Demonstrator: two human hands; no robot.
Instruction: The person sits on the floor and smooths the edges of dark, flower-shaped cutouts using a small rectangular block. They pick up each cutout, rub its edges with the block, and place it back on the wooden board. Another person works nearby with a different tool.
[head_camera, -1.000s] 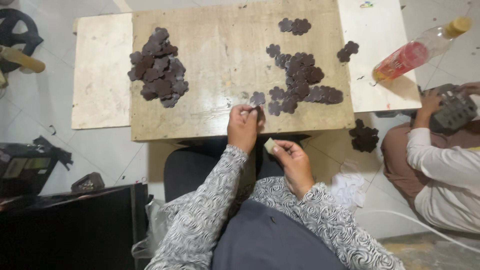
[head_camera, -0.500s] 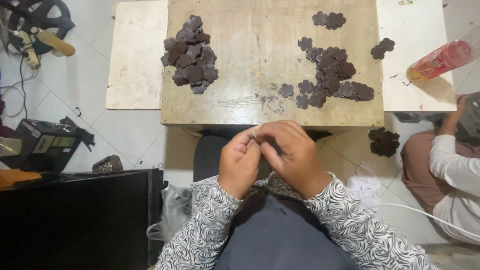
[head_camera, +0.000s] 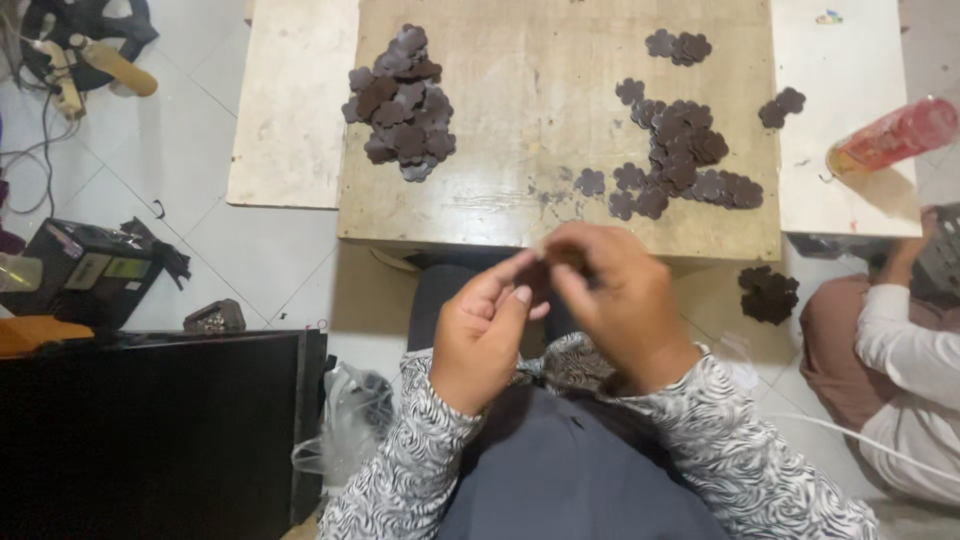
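My left hand (head_camera: 487, 335) and my right hand (head_camera: 622, 300) meet fingertip to fingertip above my lap, just in front of the wooden board (head_camera: 520, 130). They pinch a small dark flower-shaped piece (head_camera: 545, 280) that the fingers mostly hide. A heap of the same dark brown flower-shaped pieces (head_camera: 402, 100) lies on the board's far left. A looser spread of them (head_camera: 680, 150) lies on its right, closest to my right hand. Both arms wear black-and-white patterned sleeves.
Pale slabs flank the board at left (head_camera: 290, 110) and right (head_camera: 835, 170). A red-filled plastic bottle (head_camera: 890, 135) lies at the right. Another person (head_camera: 900, 370) sits lower right beside a floor pile of pieces (head_camera: 768, 293). A black cabinet (head_camera: 150, 430) and a black device (head_camera: 90, 270) stand at left.
My left hand left the board's near edge and came back to my lap. Both hands closed together, and the view moved closer to them.
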